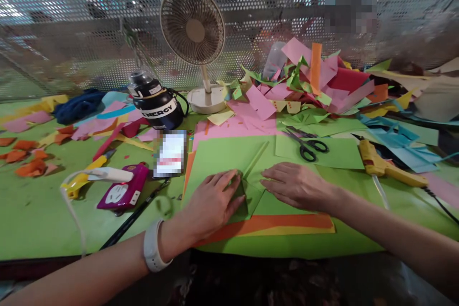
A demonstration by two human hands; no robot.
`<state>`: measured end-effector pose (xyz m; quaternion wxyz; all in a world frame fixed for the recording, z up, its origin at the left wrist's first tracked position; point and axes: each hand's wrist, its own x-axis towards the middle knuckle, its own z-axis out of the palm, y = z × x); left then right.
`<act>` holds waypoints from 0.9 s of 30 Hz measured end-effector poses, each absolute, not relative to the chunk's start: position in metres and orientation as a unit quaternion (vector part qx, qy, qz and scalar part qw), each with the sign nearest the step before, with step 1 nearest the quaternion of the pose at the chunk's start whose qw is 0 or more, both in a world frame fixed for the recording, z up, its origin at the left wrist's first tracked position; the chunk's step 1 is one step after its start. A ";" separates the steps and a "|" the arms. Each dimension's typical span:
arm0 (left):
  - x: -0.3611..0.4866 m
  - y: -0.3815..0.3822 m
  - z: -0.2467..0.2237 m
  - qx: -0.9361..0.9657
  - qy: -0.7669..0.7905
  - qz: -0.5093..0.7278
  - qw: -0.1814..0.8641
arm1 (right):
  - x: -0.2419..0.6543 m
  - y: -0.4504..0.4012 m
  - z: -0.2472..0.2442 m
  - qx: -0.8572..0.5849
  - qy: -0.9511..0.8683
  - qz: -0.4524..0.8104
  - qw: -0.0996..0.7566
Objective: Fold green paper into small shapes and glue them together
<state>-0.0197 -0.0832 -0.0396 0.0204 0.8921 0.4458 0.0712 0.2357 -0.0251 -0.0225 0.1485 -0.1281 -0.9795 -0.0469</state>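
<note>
A sheet of green paper (pixel 211 153) lies in front of me with a raised fold near its middle. At that fold is my left hand (pixel 211 198), fingers bent and thumb apart below them, with part of the folded paper between. A white band circles the left wrist. My right hand (pixel 297 184) rests palm down on the right part of the paper, fingers stretched out and holding nothing. Beyond it, black-handled scissors (pixel 308 147) lie on green paper. Orange paper (pixel 287 224) and a yellow sheet stick out beneath the green one.
A yellow glue gun (pixel 390 167) lies at the right. Paper scraps (pixel 254 105) pile up at the back, near a fan (pixel 193 28). Left of the sheet are a dark bottle (pixel 158 110), a phone (pixel 170 155), a purple power bank (pixel 125 189) and a white cable (pixel 71 205).
</note>
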 end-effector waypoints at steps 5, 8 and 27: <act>-0.022 -0.086 -0.047 0.912 0.404 0.027 0.072 | 0.236 -0.022 -0.021 -0.118 -0.980 -0.046 0.154; -0.020 -0.086 -0.045 0.916 0.391 0.021 0.087 | 0.237 -0.020 -0.020 -0.111 -0.981 -0.040 0.151; -0.004 -0.094 -0.037 0.895 0.423 0.039 0.134 | 0.227 -0.026 -0.027 -0.204 -0.965 -0.088 0.142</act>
